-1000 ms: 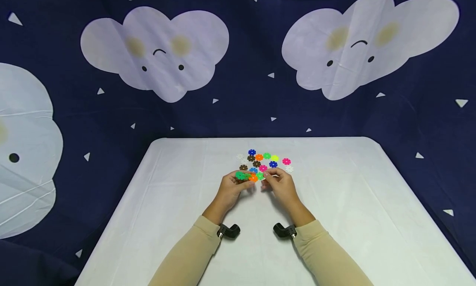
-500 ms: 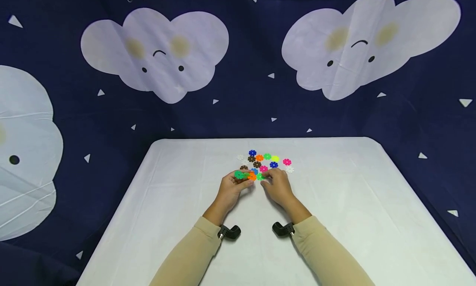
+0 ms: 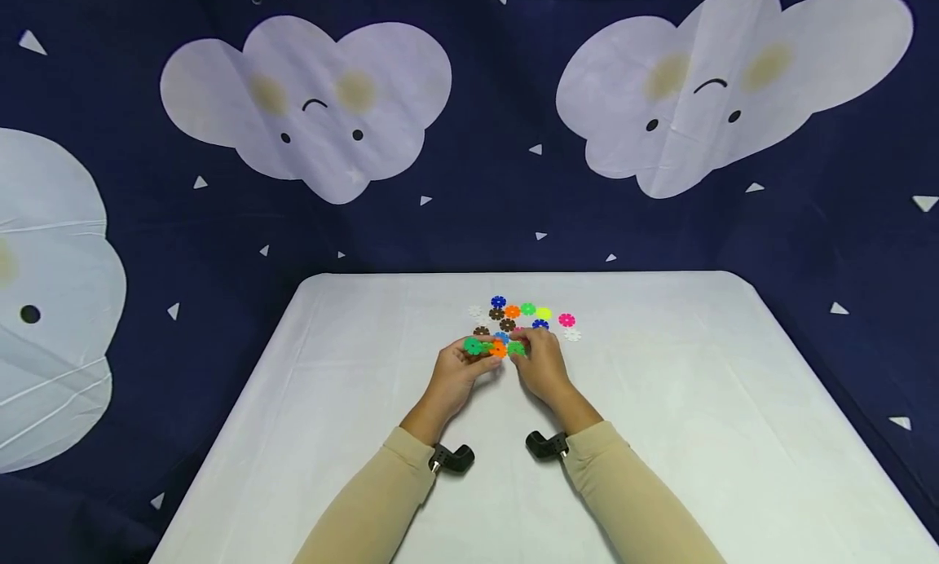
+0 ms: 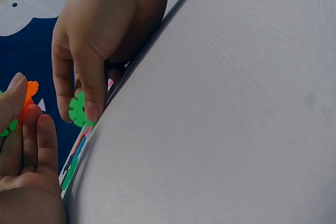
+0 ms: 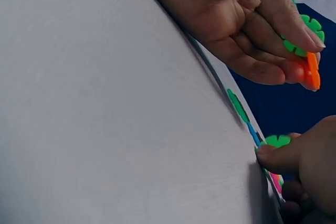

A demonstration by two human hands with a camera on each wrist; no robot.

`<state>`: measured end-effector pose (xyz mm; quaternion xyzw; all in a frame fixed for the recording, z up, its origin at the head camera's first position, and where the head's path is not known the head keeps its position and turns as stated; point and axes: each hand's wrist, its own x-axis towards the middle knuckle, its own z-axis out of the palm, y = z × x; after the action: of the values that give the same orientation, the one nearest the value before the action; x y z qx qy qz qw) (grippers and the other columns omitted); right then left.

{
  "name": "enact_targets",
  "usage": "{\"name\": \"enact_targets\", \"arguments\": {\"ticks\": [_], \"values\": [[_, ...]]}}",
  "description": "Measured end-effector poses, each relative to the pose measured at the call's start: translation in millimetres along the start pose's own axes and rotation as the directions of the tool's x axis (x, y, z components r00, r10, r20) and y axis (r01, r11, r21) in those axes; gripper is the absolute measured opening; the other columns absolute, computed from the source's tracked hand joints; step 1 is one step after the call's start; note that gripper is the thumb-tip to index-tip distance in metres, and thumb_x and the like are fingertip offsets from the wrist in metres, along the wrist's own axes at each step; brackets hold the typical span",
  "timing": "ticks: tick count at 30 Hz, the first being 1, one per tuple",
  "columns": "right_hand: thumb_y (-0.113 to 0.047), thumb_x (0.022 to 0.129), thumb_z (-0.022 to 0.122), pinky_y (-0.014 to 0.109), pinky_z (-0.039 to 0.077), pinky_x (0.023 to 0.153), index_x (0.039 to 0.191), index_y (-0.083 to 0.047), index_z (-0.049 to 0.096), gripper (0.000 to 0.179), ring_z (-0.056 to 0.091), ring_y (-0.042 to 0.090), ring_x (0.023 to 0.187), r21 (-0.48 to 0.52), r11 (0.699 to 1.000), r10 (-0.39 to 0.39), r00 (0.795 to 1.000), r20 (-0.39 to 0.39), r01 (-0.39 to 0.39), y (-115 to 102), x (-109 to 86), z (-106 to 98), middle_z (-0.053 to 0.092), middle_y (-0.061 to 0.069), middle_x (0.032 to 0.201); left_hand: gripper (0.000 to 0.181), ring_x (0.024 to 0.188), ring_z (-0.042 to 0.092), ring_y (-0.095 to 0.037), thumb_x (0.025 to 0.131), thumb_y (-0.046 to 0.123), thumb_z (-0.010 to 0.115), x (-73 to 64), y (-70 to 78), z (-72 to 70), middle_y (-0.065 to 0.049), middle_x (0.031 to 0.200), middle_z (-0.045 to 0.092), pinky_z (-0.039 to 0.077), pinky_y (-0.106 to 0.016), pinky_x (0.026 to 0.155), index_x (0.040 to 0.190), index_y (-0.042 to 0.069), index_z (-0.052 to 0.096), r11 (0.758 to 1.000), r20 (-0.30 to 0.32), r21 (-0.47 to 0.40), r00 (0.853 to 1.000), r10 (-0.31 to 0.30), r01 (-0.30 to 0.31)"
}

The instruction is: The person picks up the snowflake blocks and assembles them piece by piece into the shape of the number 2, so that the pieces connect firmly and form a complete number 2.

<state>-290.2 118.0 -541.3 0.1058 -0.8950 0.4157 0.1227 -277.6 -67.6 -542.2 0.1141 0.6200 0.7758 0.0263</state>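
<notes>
My left hand [image 3: 453,378] holds a small joined row of flower-shaped plastic discs by its thumb and fingers. A darker green disc [image 3: 473,346] is at the row's left end and an orange disc [image 3: 498,349] at its right, with more green between them. Just to the right, my right hand [image 3: 544,368] pinches a single light green disc [image 3: 517,348] between thumb and fingers. In the left wrist view this notched green disc [image 4: 77,109] faces the camera, apart from the orange one [image 4: 30,93]. Part of the row is hidden behind the left thumb there.
Loose discs lie on the white table [image 3: 660,401] beyond the hands, among them a yellow disc [image 3: 544,313], a brown disc [image 3: 496,313], a pink disc [image 3: 566,319] and a white disc [image 3: 572,334]. A dark blue cloud-print cloth [image 3: 499,222] hangs behind the table.
My right hand has shifted slightly left and turned, its fingers now over the light green disc. It covers most of a pink disc behind. My left hand has hardly moved.
</notes>
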Motion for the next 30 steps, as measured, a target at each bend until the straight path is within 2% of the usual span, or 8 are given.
{"name": "enact_targets", "arguments": {"ticks": [5, 10, 15, 22, 25, 30], "values": [[0.005, 0.088, 0.082, 0.039, 0.057, 0.078, 0.103, -0.003, 0.076, 0.017, 0.062, 0.024, 0.085, 0.081, 0.995, -0.054, 0.999, 0.003, 0.054, 2.0, -5.3, -1.2, 0.066, 0.007, 0.093, 0.035, 0.102, 0.071, -0.019, 0.09, -0.011, 0.078, -0.8, -0.2, -2.2, -0.017, 0.121, 0.073, 0.06, -0.033, 0.095, 0.123, -0.01, 0.069, 1.0, -0.001, -0.007, 1.0, 0.014, -0.014], [0.001, 0.09, 0.081, 0.033, 0.058, 0.078, 0.107, -0.004, 0.077, 0.018, 0.064, 0.02, 0.087, 0.19, 0.982, -0.012, 1.0, -0.018, 0.015, 1.2, -11.7, -4.1, 0.07, 0.005, 0.097, 0.036, 0.104, 0.071, -0.019, 0.089, -0.011, 0.078, -1.2, -1.2, -1.4, -0.018, 0.123, 0.072, 0.059, -0.033, 0.096, 0.124, -0.011, 0.068, 1.0, -0.007, -0.018, 1.0, 0.022, -0.022], [-0.001, 0.094, 0.079, 0.03, 0.059, 0.079, 0.111, -0.002, 0.076, 0.017, 0.066, 0.024, 0.089, 0.32, 0.947, 0.007, 1.0, -0.022, 0.0, -2.7, -15.8, -6.3, 0.071, 0.009, 0.1, 0.037, 0.103, 0.071, -0.018, 0.088, -0.011, 0.079, -0.3, -1.4, -0.7, -0.017, 0.122, 0.073, 0.06, -0.03, 0.094, 0.123, -0.012, 0.068, 0.999, -0.06, -0.025, 0.998, 0.022, -0.024], [0.001, 0.095, 0.077, 0.026, 0.061, 0.068, 0.115, 0.0, 0.075, 0.02, 0.068, 0.027, 0.081, 0.473, 0.876, 0.101, 0.995, 0.008, -0.093, -6.5, -19.0, -6.0, 0.071, 0.011, 0.097, 0.038, 0.103, 0.07, -0.019, 0.088, -0.012, 0.078, 1.1, -0.6, -0.2, -0.017, 0.125, 0.072, 0.06, -0.031, 0.094, 0.124, -0.012, 0.067, 0.997, -0.083, -0.074, 0.997, -0.002, -0.004], [0.002, 0.095, 0.077, 0.025, 0.061, 0.064, 0.114, 0.001, 0.074, 0.02, 0.067, 0.028, 0.078, 0.513, 0.853, 0.101, 0.995, 0.013, -0.094, -8.0, -20.1, -5.5, 0.069, 0.013, 0.095, 0.037, 0.103, 0.07, -0.02, 0.088, -0.013, 0.078, 1.2, -1.1, -0.4, -0.018, 0.125, 0.072, 0.06, -0.031, 0.094, 0.123, -0.012, 0.068, 0.997, -0.089, -0.075, 0.996, 0.007, -0.014], [0.004, 0.093, 0.078, 0.026, 0.06, 0.063, 0.109, 0.002, 0.073, 0.017, 0.067, 0.03, 0.076, 0.543, 0.836, 0.078, 0.997, 0.014, -0.073, -10.1, -21.8, -6.2, 0.069, 0.016, 0.094, 0.035, 0.108, 0.07, -0.023, 0.088, -0.014, 0.077, 1.3, -1.7, -1.3, -0.019, 0.127, 0.071, 0.059, -0.033, 0.096, 0.122, -0.011, 0.068, 0.995, -0.086, -0.095, 0.996, 0.016, -0.025]]}}
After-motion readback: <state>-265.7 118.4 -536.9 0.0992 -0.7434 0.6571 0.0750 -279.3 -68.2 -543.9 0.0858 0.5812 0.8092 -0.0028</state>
